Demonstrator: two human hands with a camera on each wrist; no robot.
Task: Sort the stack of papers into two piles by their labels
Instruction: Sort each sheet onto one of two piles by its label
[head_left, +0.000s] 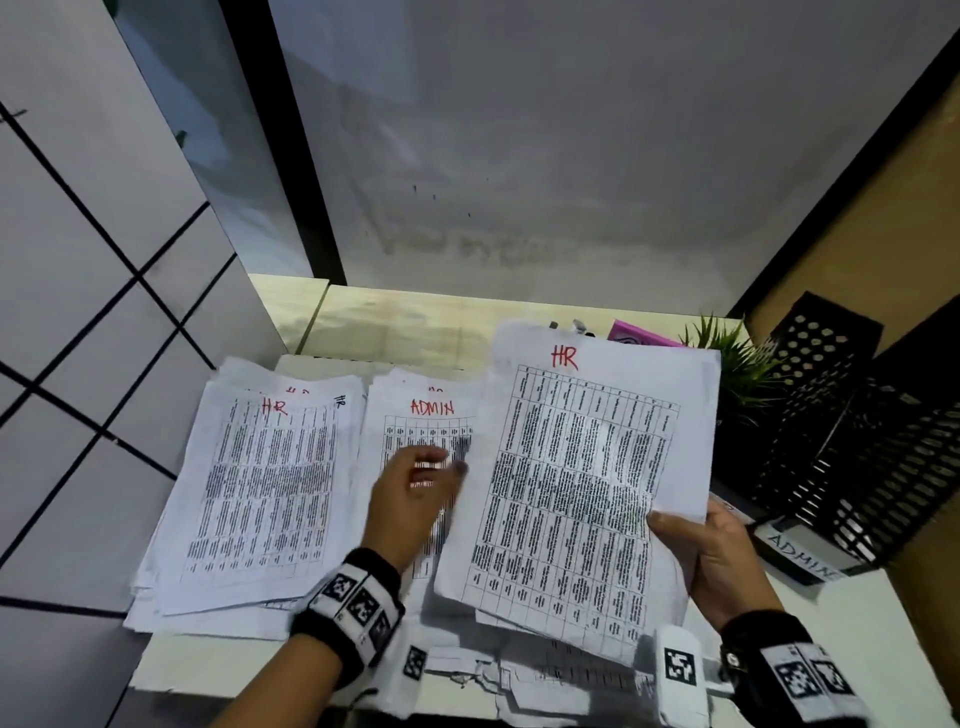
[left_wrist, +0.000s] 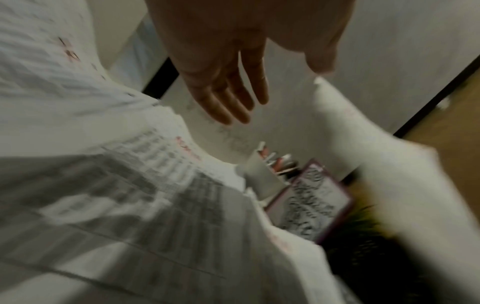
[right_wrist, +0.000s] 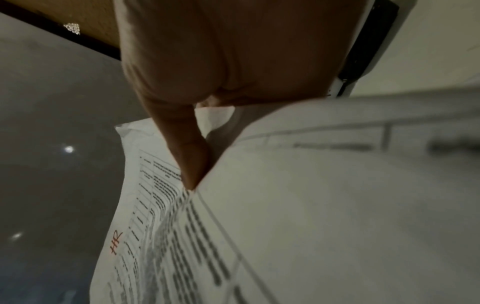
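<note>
Two piles of printed sheets lie on the desk: an HR pile (head_left: 254, 493) at the left and an ADMIN pile (head_left: 415, 431) in the middle. My right hand (head_left: 711, 556) grips the right edge of a raised stack of papers (head_left: 576, 493), thumb on top; its top sheet (right_wrist: 145, 216) is marked HR in red. My left hand (head_left: 415, 493) hovers over the ADMIN pile with straight fingers (left_wrist: 233, 96), holding nothing, just left of the raised stack. More sheets (head_left: 519, 670) lie under the stack at the desk's front edge.
A black perforated file tray (head_left: 841, 441) with an ADMIN tag (head_left: 800, 558) stands at the right. Behind the papers are a green plant (head_left: 737, 358), a pink-framed card (left_wrist: 311, 203) and a pen cup (left_wrist: 262, 174). A grey wall backs the desk (head_left: 395, 322).
</note>
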